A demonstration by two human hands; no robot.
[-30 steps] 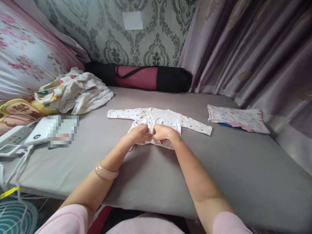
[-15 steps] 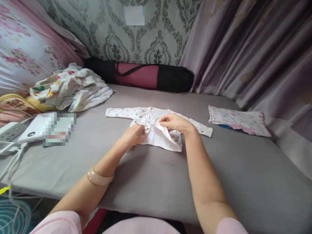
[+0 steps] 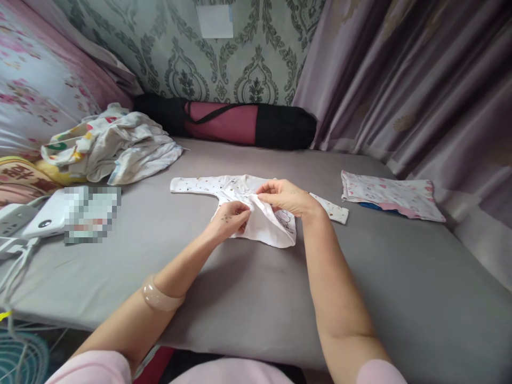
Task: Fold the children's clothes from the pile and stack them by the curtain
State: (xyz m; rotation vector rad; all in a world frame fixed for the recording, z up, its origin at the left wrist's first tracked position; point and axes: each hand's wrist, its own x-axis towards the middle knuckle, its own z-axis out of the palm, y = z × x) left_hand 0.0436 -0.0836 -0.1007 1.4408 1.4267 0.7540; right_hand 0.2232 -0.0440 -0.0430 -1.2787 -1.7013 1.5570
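Observation:
A small white long-sleeved shirt (image 3: 262,226) with a tiny print lies on the grey sheet (image 3: 248,298), its sleeves spread to both sides. My left hand (image 3: 230,220) is closed on cloth at the middle of its front, thumb and fingers pinched together. Just to the right and a little farther off, my right hand (image 3: 284,197) pinches the edge of the front flap and holds it slightly raised. Under the flap, part of a printed picture shows near the hem. The fingertips of my left hand are partly hidden.
Crumpled cloths (image 3: 128,144), a white device (image 3: 52,213) and a power strip (image 3: 14,218) lie at the left. A black and maroon bag (image 3: 228,122) lies along the wall. Folded printed cloth (image 3: 392,197) rests at the right.
My left hand has moved slightly right, closer to my right hand, and turned so its thumb shows. The view has shifted a little.

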